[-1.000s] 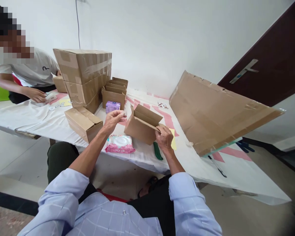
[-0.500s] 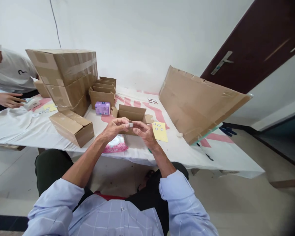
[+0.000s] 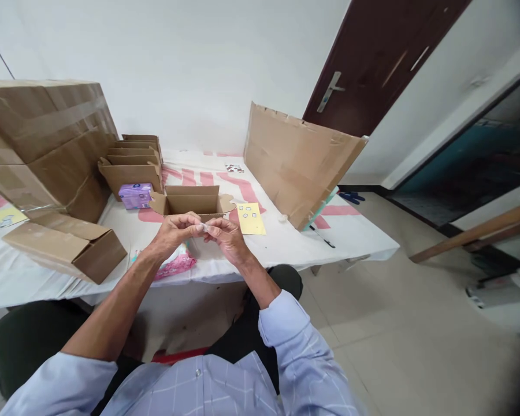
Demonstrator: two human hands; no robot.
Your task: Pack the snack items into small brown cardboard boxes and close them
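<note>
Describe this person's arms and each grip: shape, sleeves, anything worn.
The left grip and right grip are bare, five-fingered, with no glove or watch showing. The forearms are bare too, up to light blue sleeves with thin white grid lines, their ends folded back.

The white cloth (image 3: 281, 260) on the worktop (image 3: 364, 237) looks soft and wrinkly. At its front edge, the pink pack (image 3: 178, 264) is shiny, smooth plastic. The open box (image 3: 193, 202), farther back from that edge, is dull cardboard. Toward the left, big cardboard boxes (image 3: 60, 136) have shiny tape (image 3: 6, 155). The yellow paper (image 3: 251, 222) looks smooth and dull.
</note>
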